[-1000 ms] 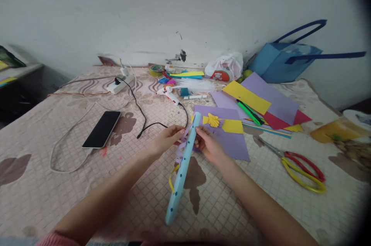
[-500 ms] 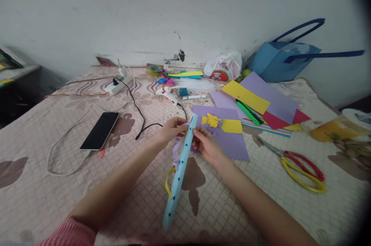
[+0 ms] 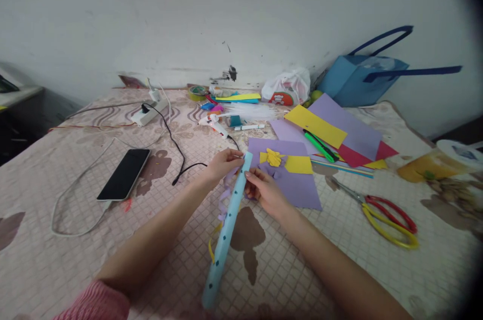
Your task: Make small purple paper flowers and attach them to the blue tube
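A long light blue paper tube (image 3: 227,232) with dark diamond marks stands slanted between my hands, its far end the higher-looking one. My left hand (image 3: 222,164) pinches at its far end from the left. Just below, my right hand (image 3: 264,190) grips the tube from the right, thumb on its face and fingers curled behind. A curly purple paper strip (image 3: 224,202) and a yellow paper strip (image 3: 211,249) show along its left side. Beyond my right hand lies a purple sheet (image 3: 302,191) bearing a yellow paper bundle (image 3: 273,157) and a yellow piece (image 3: 299,164).
Scissors (image 3: 388,217) and a green cutter (image 3: 320,146) lie at right, near coloured sheets (image 3: 347,124) and a cup (image 3: 426,164). A glue gun (image 3: 215,124) sits behind. Leftward are a phone (image 3: 124,174), cables and a power strip (image 3: 150,111). A blue bag (image 3: 362,81) stands far right.
The view has shifted slightly, so most things appear a little further left. My right hand and the tube's near end sit slightly lower in view; both hands keep their hold.
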Demonstrator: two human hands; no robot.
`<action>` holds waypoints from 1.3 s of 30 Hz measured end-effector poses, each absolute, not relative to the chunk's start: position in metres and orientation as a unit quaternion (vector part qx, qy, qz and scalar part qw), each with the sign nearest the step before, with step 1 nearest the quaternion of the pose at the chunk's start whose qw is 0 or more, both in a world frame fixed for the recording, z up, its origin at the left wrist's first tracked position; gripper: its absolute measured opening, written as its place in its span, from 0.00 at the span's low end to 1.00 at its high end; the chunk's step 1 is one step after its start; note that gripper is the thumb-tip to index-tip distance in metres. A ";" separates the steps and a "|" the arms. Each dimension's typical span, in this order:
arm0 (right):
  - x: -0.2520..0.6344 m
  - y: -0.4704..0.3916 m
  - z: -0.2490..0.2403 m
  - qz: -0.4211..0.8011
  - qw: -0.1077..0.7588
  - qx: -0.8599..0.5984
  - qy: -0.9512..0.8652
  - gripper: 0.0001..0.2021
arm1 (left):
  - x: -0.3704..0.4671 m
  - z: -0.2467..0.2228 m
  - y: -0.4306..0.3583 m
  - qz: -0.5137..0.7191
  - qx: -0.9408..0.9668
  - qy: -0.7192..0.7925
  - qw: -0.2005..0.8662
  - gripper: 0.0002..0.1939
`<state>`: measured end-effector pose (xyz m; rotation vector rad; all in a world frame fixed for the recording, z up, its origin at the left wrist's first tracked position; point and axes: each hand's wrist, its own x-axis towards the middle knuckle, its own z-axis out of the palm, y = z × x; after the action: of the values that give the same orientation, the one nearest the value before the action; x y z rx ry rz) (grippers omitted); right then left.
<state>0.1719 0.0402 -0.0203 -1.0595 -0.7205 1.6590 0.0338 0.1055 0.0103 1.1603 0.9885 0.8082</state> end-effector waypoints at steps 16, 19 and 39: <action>0.169 0.037 -0.020 0.677 0.455 -0.453 -0.361 0.14 | 0.028 0.007 0.105 0.314 0.488 0.421 0.698 0.19; 0.175 0.038 -0.017 0.654 0.452 -0.468 -0.387 0.14 | 0.026 0.004 0.106 0.321 0.475 0.424 0.701 0.18; 0.283 0.053 -0.018 0.200 0.294 -0.650 -0.672 0.05 | 0.027 -0.004 0.098 0.380 0.387 0.435 0.719 0.18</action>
<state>0.2833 0.0527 -0.0178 -1.7300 -1.7886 0.5330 0.0270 0.0977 -0.0041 0.8548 0.9614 0.8397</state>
